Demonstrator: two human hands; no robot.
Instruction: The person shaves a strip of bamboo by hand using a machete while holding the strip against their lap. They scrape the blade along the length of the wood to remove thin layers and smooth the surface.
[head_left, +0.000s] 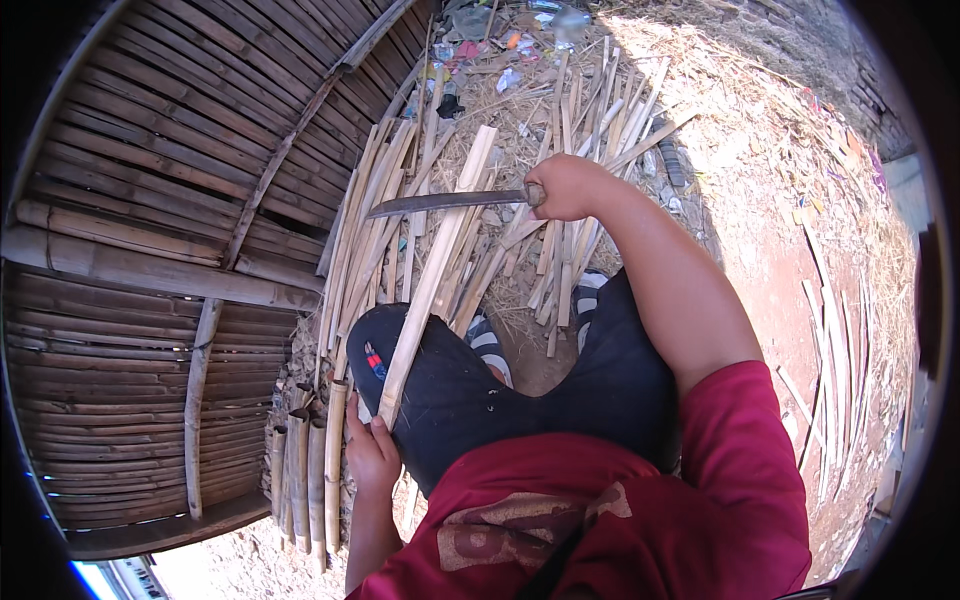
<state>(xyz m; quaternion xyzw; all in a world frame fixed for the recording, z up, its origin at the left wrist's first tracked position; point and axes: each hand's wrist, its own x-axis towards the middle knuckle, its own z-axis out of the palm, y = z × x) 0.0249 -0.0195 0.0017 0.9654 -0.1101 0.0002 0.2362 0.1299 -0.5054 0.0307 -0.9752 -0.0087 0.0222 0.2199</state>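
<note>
A long pale bamboo strip (pixel 433 262) slants across my left thigh, its far end raised over the pile. At its near end my left hand (pixel 374 450) is closed around the edge, fingers partly hidden. My right hand (pixel 565 188) grips the handle of a machete (pixel 440 203), whose dark, slightly curved blade points left. The blade lies across the strip near its far part; I cannot tell whether it touches or passes just above.
Split bamboo strips (pixel 375 225) lie in piles around my feet. Upright bamboo poles (pixel 318 480) stand at the left beside a slatted bamboo wall (pixel 150 130). More strips (pixel 835 350) lie on the right, and litter (pixel 510 45) covers straw at the back.
</note>
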